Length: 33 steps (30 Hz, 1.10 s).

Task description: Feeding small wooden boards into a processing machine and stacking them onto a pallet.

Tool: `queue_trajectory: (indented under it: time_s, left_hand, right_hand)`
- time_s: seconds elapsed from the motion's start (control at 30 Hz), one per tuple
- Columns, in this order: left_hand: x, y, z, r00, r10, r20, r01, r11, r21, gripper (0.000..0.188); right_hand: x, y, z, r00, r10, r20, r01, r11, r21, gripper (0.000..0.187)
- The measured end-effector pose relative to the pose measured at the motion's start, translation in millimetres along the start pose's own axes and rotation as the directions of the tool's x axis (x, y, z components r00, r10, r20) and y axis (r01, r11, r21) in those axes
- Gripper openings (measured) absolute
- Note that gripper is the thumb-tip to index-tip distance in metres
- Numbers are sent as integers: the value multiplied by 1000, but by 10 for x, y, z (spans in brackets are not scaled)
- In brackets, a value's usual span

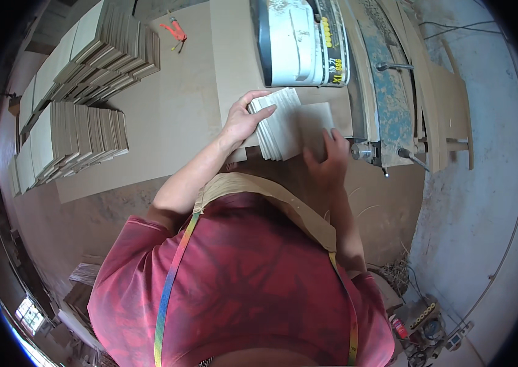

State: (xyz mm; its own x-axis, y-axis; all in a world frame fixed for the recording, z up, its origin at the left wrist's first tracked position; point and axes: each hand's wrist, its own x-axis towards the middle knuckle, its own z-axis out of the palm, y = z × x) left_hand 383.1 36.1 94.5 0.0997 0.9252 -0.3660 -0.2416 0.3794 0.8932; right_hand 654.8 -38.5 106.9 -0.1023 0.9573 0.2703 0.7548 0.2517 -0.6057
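Observation:
My left hand point(248, 117) grips a stack of thin pale wooden boards point(279, 125), its thumb lying over the top face and its fingers at the far left edge. Beside the stack, my right hand point(330, 153) holds a single board point(315, 119) by its lower right side, thumb and fingers closed on it. That board is darker in shade and its left edge meets or overlaps the stack; whether they touch I cannot tell. Both hands are just in front of a white machine housing point(292, 43).
Tall piles of similar boards point(91, 134) stand at the left. A red-handled tool point(175, 33) lies on the tan sheet point(185, 85). On the right are a worn blue machine bed point(390, 98) with metal levers point(415, 160) and a pale wall point(491, 122) with a cable.

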Motion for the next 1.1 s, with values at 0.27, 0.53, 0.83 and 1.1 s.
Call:
queue_trajectory:
  time_s: [0.27,0.53,0.83,1.1]
  left_hand:
    - [-175,63,-289,996,2,95,4,998,-62,46]
    - [-49,-6,-48,999,-30,-46,31,999,23,48]
    - [81,-122,63,993,-12,-116,38,973,229,55]
    - [214,-586,313,984,151,-97,-115,946,302,46]
  right_hand:
    - [321,585,739,964,-121,-235,0,890,-455,52]
    - [567,928,811,976,-104,-193,31,938,-345,51]
    - [922,1286,874,954,-209,-214,110,911,-397,46]
    - [166,1715,759,986,-160,-57,125,911,-392,58]
